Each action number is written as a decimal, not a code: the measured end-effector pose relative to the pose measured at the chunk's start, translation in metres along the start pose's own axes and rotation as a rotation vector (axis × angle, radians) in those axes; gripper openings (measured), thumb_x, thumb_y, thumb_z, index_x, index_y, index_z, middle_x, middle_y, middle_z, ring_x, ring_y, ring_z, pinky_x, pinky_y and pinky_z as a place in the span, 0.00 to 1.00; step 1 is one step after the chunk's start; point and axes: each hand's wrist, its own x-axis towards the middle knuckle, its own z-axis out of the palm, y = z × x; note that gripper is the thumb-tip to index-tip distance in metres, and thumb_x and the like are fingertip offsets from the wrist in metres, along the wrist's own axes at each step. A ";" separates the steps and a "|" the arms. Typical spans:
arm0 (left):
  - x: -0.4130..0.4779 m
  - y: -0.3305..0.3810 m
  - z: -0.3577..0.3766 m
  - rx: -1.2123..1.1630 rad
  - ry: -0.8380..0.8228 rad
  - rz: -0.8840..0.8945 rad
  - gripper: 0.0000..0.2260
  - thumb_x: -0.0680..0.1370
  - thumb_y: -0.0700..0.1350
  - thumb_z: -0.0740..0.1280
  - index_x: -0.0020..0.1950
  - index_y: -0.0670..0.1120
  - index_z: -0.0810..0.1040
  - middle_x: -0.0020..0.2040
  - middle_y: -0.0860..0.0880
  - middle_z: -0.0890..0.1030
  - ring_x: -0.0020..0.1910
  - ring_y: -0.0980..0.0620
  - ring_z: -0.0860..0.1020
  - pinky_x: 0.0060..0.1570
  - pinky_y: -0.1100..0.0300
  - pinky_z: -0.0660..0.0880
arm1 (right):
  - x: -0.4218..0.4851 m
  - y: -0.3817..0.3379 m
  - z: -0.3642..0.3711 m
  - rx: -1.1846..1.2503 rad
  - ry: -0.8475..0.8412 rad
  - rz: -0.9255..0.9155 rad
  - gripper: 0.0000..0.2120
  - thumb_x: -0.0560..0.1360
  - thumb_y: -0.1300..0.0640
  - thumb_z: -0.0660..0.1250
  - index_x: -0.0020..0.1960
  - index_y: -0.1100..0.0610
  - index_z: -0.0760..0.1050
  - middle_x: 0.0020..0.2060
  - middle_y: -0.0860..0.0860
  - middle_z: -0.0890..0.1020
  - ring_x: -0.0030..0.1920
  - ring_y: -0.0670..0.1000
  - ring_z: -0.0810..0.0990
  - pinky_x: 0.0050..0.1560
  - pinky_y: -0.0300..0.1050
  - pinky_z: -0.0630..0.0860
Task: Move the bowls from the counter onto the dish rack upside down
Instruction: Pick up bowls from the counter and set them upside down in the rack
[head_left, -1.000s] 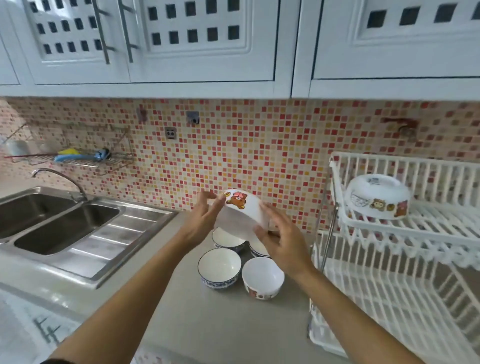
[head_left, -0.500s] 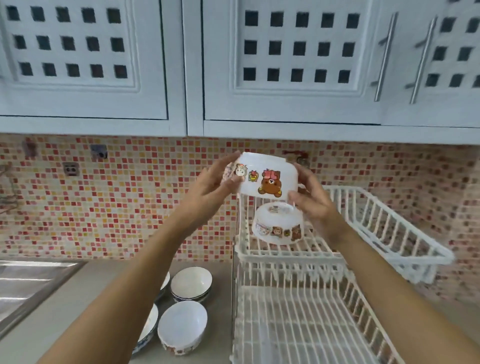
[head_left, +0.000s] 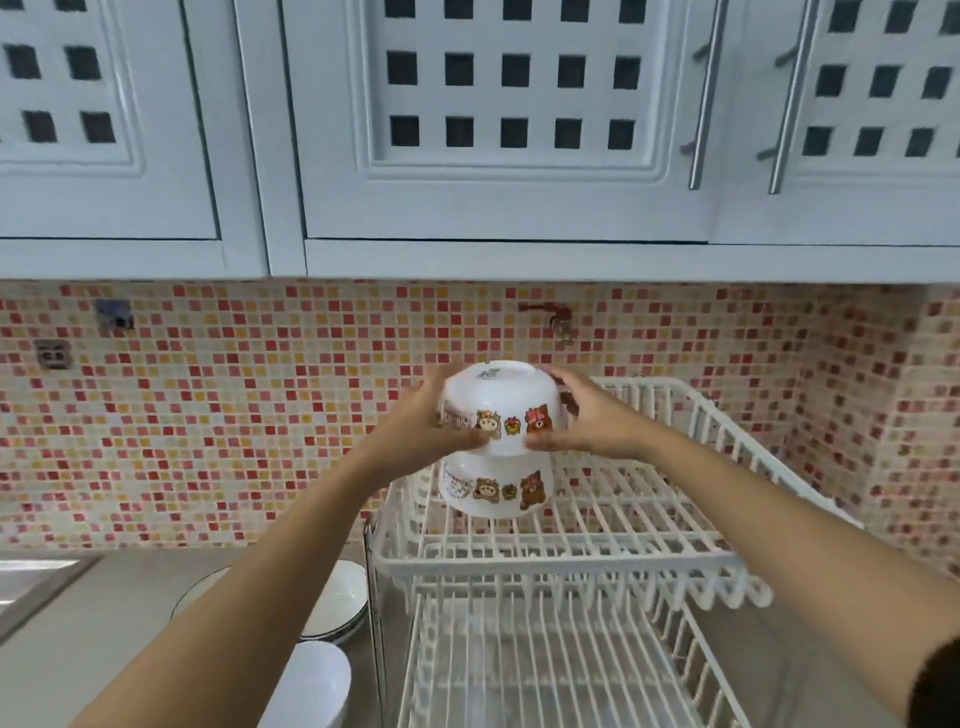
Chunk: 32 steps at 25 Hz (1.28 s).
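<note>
Bowls still waiting on the bench (head_left: 93, 623) lie nearest, at lower left: a plain white bowl (head_left: 311, 686) and a rimmed bowl (head_left: 340, 597) behind it, partly hidden by the left arm. Beyond them stands the white dish rack (head_left: 597, 551). On its upper tier a cartoon-printed bowl (head_left: 493, 491) sits upside down. Half a second ago the inverted bowl (head_left: 496, 405) was held clearly above it; now the left hand (head_left: 415, 431) and right hand (head_left: 587, 421) clasp it lower, touching the seated one's top

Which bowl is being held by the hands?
The upside-down white cartoon-bear bowl on top, gripped by both hands; its twin sits below on the rack, and others stay on the counter.
</note>
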 end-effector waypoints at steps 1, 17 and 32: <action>0.003 -0.004 0.002 0.062 -0.011 -0.027 0.37 0.69 0.50 0.75 0.73 0.56 0.59 0.67 0.46 0.71 0.59 0.45 0.77 0.57 0.49 0.77 | 0.004 0.005 0.003 -0.010 -0.021 -0.002 0.50 0.60 0.42 0.78 0.74 0.48 0.55 0.72 0.47 0.63 0.71 0.51 0.64 0.69 0.53 0.68; 0.007 -0.008 0.029 0.478 -0.187 -0.153 0.36 0.74 0.52 0.69 0.76 0.50 0.53 0.77 0.43 0.57 0.71 0.40 0.66 0.66 0.48 0.69 | 0.006 0.019 0.024 -0.265 -0.228 0.108 0.55 0.64 0.42 0.76 0.77 0.51 0.43 0.77 0.49 0.49 0.77 0.54 0.51 0.75 0.53 0.53; -0.134 -0.049 -0.112 0.500 0.161 -0.202 0.27 0.81 0.52 0.55 0.77 0.45 0.53 0.78 0.45 0.56 0.77 0.42 0.58 0.73 0.47 0.58 | -0.014 -0.151 0.165 -0.313 0.029 -0.196 0.34 0.78 0.43 0.57 0.77 0.55 0.49 0.77 0.52 0.50 0.77 0.52 0.49 0.75 0.51 0.50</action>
